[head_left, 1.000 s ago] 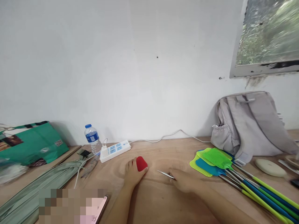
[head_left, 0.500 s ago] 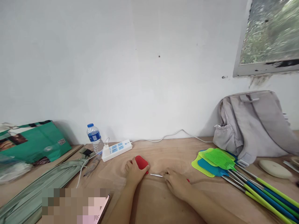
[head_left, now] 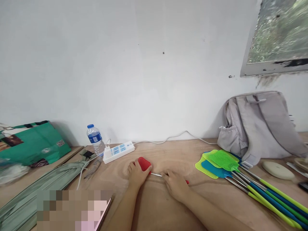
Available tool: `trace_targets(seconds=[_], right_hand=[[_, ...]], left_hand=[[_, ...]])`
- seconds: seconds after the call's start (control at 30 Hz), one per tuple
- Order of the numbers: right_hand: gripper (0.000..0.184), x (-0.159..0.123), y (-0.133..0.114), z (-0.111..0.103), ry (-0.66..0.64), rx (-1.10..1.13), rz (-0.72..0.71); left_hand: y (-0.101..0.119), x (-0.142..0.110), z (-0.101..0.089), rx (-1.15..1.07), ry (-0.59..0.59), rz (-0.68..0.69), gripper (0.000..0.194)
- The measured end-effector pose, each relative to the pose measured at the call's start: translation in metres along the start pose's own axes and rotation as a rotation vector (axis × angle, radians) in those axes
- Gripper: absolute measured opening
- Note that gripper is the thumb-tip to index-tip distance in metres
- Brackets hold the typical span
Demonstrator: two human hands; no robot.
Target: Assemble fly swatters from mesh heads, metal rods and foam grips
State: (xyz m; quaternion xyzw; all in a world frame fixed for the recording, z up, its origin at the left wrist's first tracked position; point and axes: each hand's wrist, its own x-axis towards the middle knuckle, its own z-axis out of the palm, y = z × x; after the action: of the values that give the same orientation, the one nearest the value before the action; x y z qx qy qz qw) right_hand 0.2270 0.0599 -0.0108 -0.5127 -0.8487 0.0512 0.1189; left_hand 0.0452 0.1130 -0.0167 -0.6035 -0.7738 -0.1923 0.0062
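Observation:
A red fly swatter head (head_left: 144, 163) lies on the wooden table (head_left: 168, 154). My left hand (head_left: 136, 175) grips it from the near side, fingers curled around it. A thin metal rod (head_left: 157, 175) runs from the red head toward my right hand (head_left: 176, 185). That hand is closed around the rod, with a bit of red handle (head_left: 187, 182) showing behind it.
A pile of green, blue and yellow fly swatters (head_left: 223, 165) lies at the right, in front of a grey backpack (head_left: 260, 125). A white power strip (head_left: 118, 151), a water bottle (head_left: 95, 138) and a green bag (head_left: 33, 147) stand at the left. A phone (head_left: 102, 216) lies near the front edge.
My right hand slid the rod leftward until its tip met the red head held by my left hand. The camera tilted slightly.

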Motion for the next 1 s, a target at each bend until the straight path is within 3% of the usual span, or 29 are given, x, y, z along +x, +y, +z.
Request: trace_targets(seconds=[0.13,0.27,0.37,0.5,0.6,0.7,0.8,1.0], right_hand=[[0.05,-0.001,0.004,-0.001,-0.004,0.052,0.025],[0.043,-0.002,0.019,-0.007,0.039,0.195,-0.03],[0.035,-0.001,0.037,-0.02,0.086,0.228,-0.027],[0.028,-0.002,0.056,-0.058,0.173,0.277,0.015],[0.025,-0.011,0.058,-0.093,0.237,0.349,-0.082],[0.024,-0.027,0.052,-0.123,0.378,0.373,-0.207],[0.022,-0.045,0.041,-0.143,0.506,0.367,-0.324],[0.022,-0.071,0.021,-0.164,0.526,0.339,-0.575]], left_hand=[[-0.004,0.001,-0.003,-0.141,0.021,0.003,0.061],[-0.006,0.007,-0.002,-0.485,0.076,-0.134,0.044],[0.002,0.011,-0.009,-0.701,0.046,-0.179,0.04],[0.019,0.005,-0.051,-0.939,-0.106,0.002,0.035],[0.029,-0.009,-0.098,-1.132,-0.324,0.08,0.039],[0.036,-0.029,-0.133,-1.232,-0.359,0.078,0.043],[0.04,-0.046,-0.151,-1.278,-0.317,0.084,0.044],[0.04,-0.066,-0.166,-1.36,-0.443,0.155,0.039]])
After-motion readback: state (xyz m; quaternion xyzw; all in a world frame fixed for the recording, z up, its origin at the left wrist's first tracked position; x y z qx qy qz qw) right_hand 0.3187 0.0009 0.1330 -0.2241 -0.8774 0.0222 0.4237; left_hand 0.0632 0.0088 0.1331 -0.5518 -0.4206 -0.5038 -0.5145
